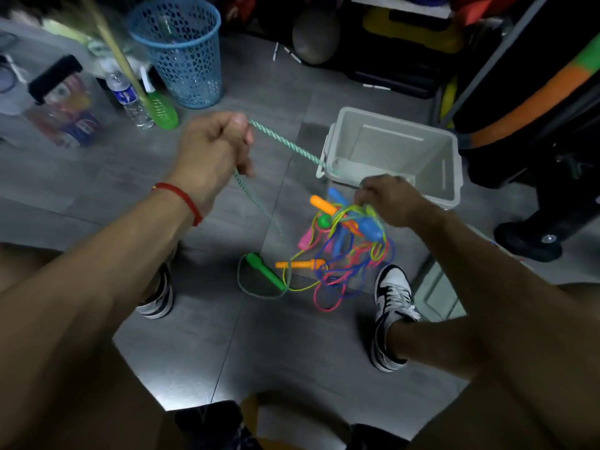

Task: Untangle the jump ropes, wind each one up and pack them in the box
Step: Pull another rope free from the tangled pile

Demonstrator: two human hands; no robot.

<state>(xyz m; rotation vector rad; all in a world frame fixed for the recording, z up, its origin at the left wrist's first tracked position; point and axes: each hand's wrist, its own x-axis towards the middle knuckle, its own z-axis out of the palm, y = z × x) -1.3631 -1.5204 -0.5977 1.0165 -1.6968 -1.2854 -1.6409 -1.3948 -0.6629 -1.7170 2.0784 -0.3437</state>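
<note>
My left hand [217,150] grips a green braided rope [285,145], raised above the floor; the rope runs taut to the right toward the white box [451,177] and a loose strand hangs down from my fist. My right hand [391,199] holds up the top of a tangled bundle of jump ropes [344,254] with blue, yellow, pink and green cords and orange, blue, pink and green handles. A green handle [264,271] with a grey-green loop lies on the floor to the bundle's left. The box stands open behind my right hand, with nothing visible inside.
A blue mesh basket [181,56], a water bottle [130,99] and a green brush [162,110] stand at the back left. My two sneakers [391,306] flank the tangle. Another person's dark shoe [526,241] is at right, by dark shelving and a ball [313,35].
</note>
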